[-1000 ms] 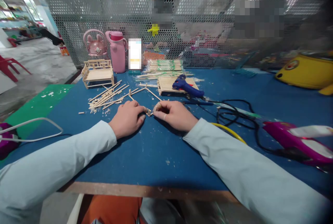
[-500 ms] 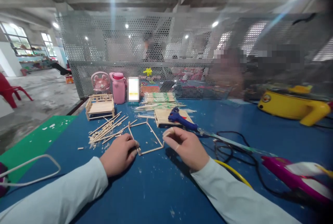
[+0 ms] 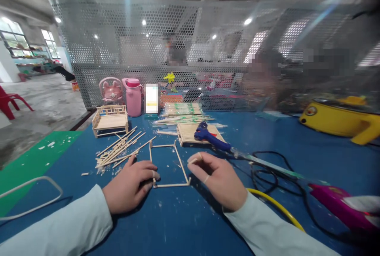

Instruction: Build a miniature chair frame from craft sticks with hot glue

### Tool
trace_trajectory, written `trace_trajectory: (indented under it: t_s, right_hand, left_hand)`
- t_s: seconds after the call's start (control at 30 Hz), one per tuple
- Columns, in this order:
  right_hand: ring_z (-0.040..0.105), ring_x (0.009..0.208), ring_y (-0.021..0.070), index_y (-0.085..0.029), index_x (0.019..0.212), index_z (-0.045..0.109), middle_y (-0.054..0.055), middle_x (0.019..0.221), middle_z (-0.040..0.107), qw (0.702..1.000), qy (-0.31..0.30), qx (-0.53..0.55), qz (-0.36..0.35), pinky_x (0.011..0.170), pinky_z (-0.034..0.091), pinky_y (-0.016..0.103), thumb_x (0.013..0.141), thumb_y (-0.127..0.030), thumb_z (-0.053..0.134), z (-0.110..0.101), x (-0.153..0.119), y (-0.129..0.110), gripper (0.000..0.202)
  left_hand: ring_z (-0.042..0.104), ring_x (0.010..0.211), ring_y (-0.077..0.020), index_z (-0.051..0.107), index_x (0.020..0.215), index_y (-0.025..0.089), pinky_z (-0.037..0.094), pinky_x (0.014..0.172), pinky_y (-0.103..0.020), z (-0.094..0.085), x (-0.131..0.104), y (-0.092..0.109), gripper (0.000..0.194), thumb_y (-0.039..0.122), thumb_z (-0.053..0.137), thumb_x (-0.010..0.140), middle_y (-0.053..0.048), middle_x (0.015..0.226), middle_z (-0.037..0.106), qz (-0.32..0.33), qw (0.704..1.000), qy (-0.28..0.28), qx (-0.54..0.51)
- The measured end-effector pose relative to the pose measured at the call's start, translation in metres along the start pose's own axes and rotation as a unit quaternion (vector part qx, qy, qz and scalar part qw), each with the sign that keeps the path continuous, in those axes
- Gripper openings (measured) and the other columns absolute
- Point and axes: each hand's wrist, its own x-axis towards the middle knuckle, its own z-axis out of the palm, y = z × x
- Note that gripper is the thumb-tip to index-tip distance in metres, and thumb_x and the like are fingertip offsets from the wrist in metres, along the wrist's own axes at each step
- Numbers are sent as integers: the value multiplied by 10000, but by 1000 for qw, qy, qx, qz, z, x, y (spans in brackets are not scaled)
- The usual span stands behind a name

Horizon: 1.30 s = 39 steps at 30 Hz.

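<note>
Left hand (image 3: pixel 130 186) pinches the wooden-stick frame (image 3: pixel 172 185) at 7 o'clock; right hand (image 3: pixel 219 178), at 3 o'clock, apparently grips a short stick (image 3: pixel 192 161); steady gently, lest the frame skew

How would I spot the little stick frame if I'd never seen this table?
On the blue table, look between the left hand and the right hand. There lies the stick frame, four thin pale sticks joined into a four-sided outline. Unlike the loose sticks or the little stick bench, it has blue showing through its open middle.
</note>
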Motion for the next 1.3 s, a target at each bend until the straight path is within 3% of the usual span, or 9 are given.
trace_trajectory:
  t_s: [0.17, 0.33, 0.57, 0.73, 0.83, 0.93, 1.07, 1.2, 1.3]
  right_hand:
    - [537, 590, 125, -172, 682, 584, 12, 634, 600, 1000, -3, 0, 9, 590, 444, 240, 725, -313, 539, 2, -1, 0, 154]
    - [546, 597, 128, -177, 693, 586, 15, 650, 611, 1000, 22, 0, -5, 610, 457, 247, 726, -300, 544, 5, 1, 0, 134]
    - [560, 602, 138, -199, 710, 604, 26, 669, 632, 993, 55, -51, -91, 608, 455, 260, 752, -280, 537, 2, -11, -19, 113]
    - [549, 596, 108, -188, 694, 602, 15, 655, 625, 978, -101, -58, -175, 588, 426, 215, 767, -212, 522, 12, -21, -30, 111]
    - [532, 568, 92, -174, 673, 603, 3, 626, 610, 960, -214, -62, -170, 568, 407, 195, 740, -154, 528, 20, -23, -27, 102]
    - [511, 534, 83, -166, 662, 607, -2, 609, 601, 953, -258, -57, -148, 534, 385, 186, 726, -135, 526, 24, -25, -22, 107]
    - [484, 520, 83, -173, 661, 618, -17, 582, 584, 963, -238, -60, -110, 524, 372, 194, 721, -153, 536, 29, -25, -20, 104]
    - [474, 523, 92, -168, 659, 621, -17, 561, 572, 988, -140, -63, -19, 523, 371, 209, 737, -198, 535, 42, -21, -18, 120]
    - [489, 536, 100, -171, 665, 628, -13, 568, 582, 994, -94, -65, -3, 522, 370, 216, 743, -220, 533, 51, -17, -17, 132]
  left_hand:
    - [488, 1148, -182, 398, 1245, 212, 184, 1088, -485, -2, 3, -2, 431, 146, 397, 819, -59, 1252, 531, 11, 999, -12, -33]
    - [507, 1112, -191, 408, 1248, 177, 357, 1004, -399, -2, 11, -4, 438, 128, 388, 813, -80, 1229, 543, 13, 999, -12, -37]
    - [531, 1029, -168, 531, 1096, 169, 420, 918, -335, 4, 10, -8, 317, 121, 391, 817, -74, 1103, 596, 17, 995, 91, -46]
    - [565, 953, -169, 578, 1045, 155, 441, 868, -312, 4, 7, -4, 273, 171, 434, 814, -73, 1027, 636, 0, 995, 91, -36]
    - [568, 962, -171, 590, 1053, 165, 439, 873, -310, 4, 5, 0, 294, 162, 460, 790, -61, 1029, 648, 3, 996, 76, -37]
    - [569, 977, -169, 584, 1083, 174, 433, 888, -311, 2, 4, 1, 341, 132, 467, 766, -51, 1052, 648, 2, 997, 69, -46]
    - [565, 991, -174, 585, 1086, 180, 428, 897, -317, 2, 3, 0, 342, 145, 482, 762, -48, 1064, 646, 9, 997, 64, -51]
    - [567, 972, -175, 595, 1064, 179, 428, 881, -313, 4, 4, 1, 312, 170, 497, 768, -50, 1042, 650, -4, 996, 68, -54]
    - [563, 941, -177, 616, 1004, 183, 427, 863, -317, 4, 5, 4, 267, 174, 525, 754, -49, 1001, 654, -8, 996, 75, -56]
